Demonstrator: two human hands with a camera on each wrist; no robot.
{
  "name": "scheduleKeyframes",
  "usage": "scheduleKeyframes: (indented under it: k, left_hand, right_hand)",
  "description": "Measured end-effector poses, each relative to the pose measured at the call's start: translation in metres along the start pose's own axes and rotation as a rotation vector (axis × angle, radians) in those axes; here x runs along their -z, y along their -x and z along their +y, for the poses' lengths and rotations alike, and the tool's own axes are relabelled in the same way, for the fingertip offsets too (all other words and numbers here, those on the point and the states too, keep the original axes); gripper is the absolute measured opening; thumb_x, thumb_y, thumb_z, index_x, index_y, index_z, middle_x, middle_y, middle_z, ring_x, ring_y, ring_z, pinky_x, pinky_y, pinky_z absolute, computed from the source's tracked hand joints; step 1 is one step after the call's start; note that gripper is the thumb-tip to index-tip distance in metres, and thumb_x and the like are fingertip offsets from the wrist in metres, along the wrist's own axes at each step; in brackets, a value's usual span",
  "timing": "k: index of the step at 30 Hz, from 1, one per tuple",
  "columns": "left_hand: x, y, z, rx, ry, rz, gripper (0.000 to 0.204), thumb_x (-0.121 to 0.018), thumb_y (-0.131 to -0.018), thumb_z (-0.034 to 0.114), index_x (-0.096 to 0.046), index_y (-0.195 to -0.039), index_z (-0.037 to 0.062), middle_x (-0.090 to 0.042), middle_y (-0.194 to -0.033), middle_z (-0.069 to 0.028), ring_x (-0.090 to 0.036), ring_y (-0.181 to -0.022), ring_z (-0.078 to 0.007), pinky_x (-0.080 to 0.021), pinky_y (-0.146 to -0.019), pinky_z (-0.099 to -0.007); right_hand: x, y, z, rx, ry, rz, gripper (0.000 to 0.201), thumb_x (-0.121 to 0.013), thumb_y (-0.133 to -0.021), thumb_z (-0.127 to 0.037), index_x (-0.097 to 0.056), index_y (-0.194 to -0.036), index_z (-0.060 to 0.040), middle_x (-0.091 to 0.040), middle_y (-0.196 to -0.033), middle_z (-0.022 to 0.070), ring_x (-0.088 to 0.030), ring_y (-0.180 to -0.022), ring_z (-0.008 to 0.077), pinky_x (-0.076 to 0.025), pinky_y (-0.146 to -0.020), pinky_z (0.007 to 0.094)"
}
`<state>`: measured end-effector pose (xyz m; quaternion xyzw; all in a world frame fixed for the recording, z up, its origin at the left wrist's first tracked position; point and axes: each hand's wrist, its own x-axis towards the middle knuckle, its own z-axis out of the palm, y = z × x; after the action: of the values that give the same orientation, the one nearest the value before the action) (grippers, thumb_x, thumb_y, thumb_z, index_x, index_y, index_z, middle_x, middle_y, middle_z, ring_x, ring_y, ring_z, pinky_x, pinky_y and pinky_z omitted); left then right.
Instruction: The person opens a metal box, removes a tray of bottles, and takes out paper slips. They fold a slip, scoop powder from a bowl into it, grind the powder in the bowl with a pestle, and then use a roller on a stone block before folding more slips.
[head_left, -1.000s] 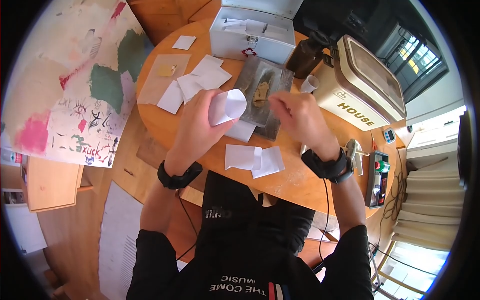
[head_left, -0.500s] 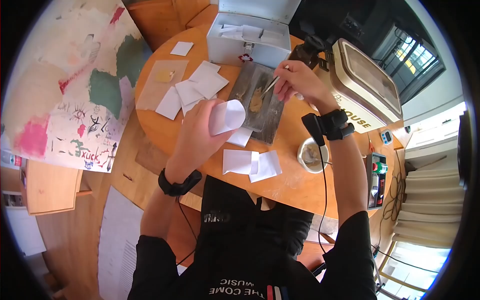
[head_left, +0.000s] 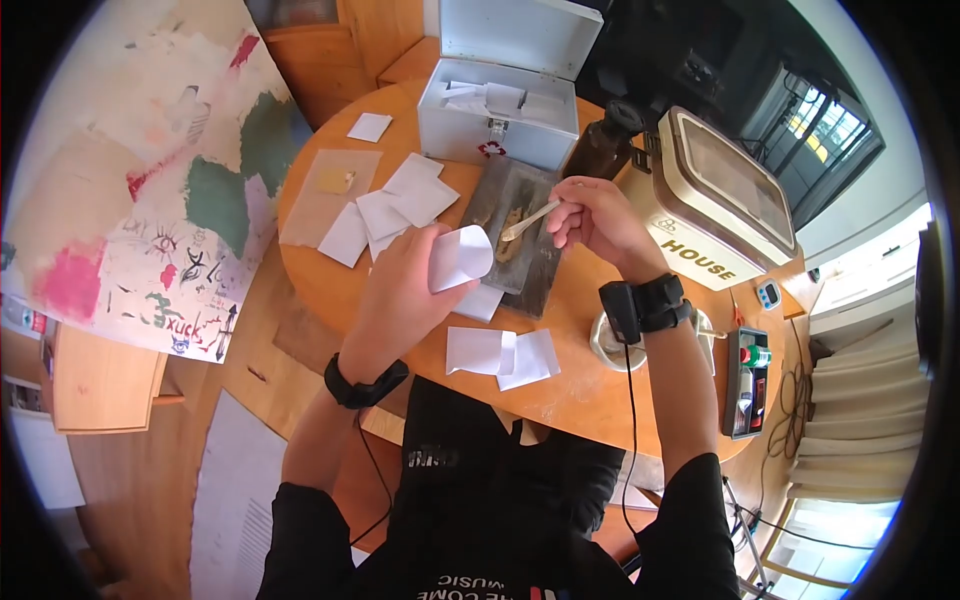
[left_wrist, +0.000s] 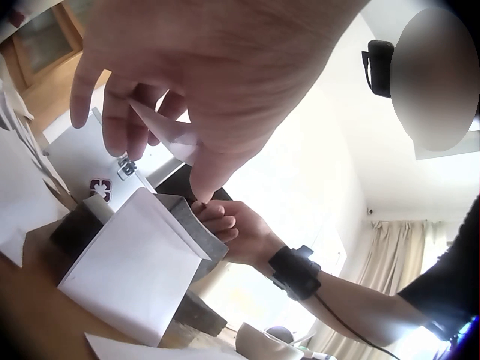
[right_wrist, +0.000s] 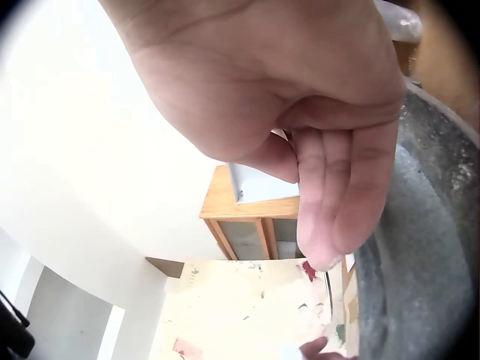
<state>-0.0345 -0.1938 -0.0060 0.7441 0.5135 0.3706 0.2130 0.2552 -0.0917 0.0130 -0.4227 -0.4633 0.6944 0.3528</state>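
A folded white paper, opened like a small pouch, is in the left hand. The fingers curl around it and pinch it, and it is lifted above the round wooden table, over the near edge of a dark stone slab. In the left wrist view the same paper shows between the thumb and the fingers of that hand.

Just to the right of the paper, the right hand holds a small pale spoon. Its fingers are closed on the handle, and the spoon tip points toward the paper's open mouth, very near but not touching it. The spoon is above a brownish lump of paste that lies on the slab. In the right wrist view the fingers are bent together over the grey slab; the spoon itself I cannot see there.

More white paper pieces lie on the table to the left of the slab, and two more lie near the person's body. Behind the slab stands an open white metal box with papers inside. To the right of it there is a dark brown bottle and a cream appliance with the word HOUSE. A small bowl is on the table, partly hidden under the right wrist.
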Motion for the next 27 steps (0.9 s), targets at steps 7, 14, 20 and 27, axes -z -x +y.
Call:
scheduleKeyframes:
  k: [7, 14, 20, 27]
  left_hand:
    - [-0.009, -0.011, 0.008, -0.061, -0.008, 0.045, 0.058, -0.087, -0.081, 0.021, -0.059, -0.127, 0.0002, -0.068, -0.115, -0.0169, -0.065, -0.107, -0.0362, -0.053, -0.090, -0.0437]
    - [-0.014, -0.006, 0.000, -0.005, 0.027, 0.030, 0.058, -0.086, -0.084, 0.021, -0.058, -0.132, 0.0010, -0.068, -0.123, -0.0181, -0.067, -0.112, -0.0330, -0.054, -0.095, -0.0412]
    - [-0.006, -0.003, -0.001, 0.019, 0.026, 0.010, 0.058, -0.085, -0.085, 0.020, -0.058, -0.132, 0.0009, -0.068, -0.123, -0.0182, -0.067, -0.112, -0.0326, -0.055, -0.093, -0.0402]
    - [-0.009, -0.003, -0.004, 0.008, 0.014, 0.022, 0.058, -0.086, -0.084, 0.022, -0.058, -0.131, 0.0003, -0.068, -0.121, -0.0180, -0.067, -0.111, -0.0338, -0.054, -0.092, -0.0419]
  right_hand:
    - [-0.052, 0.028, -0.034, 0.168, 0.271, 0.028, 0.019, -0.055, -0.106, -0.017, -0.063, -0.100, -0.0008, -0.072, -0.076, 0.0112, -0.070, -0.060, 0.0170, -0.054, -0.052, 0.0285]
    - [-0.040, 0.024, -0.028, 0.439, 0.440, 0.210, 0.020, -0.056, -0.106, -0.015, -0.066, -0.098, 0.0002, -0.068, -0.076, 0.0043, -0.065, -0.061, 0.0098, -0.052, -0.053, 0.0252]
    - [-0.005, -0.007, 0.003, 0.319, 0.447, 0.237, 0.018, -0.057, -0.105, -0.014, -0.065, -0.100, 0.0013, -0.066, -0.075, 0.0054, -0.065, -0.060, 0.0120, -0.053, -0.051, 0.0276]
    - [-0.004, -0.004, 0.012, 0.099, 0.232, 0.059, 0.017, -0.058, -0.106, -0.017, -0.063, -0.097, -0.0035, -0.068, -0.075, 0.0062, -0.066, -0.057, 0.0149, -0.053, -0.049, 0.0284]
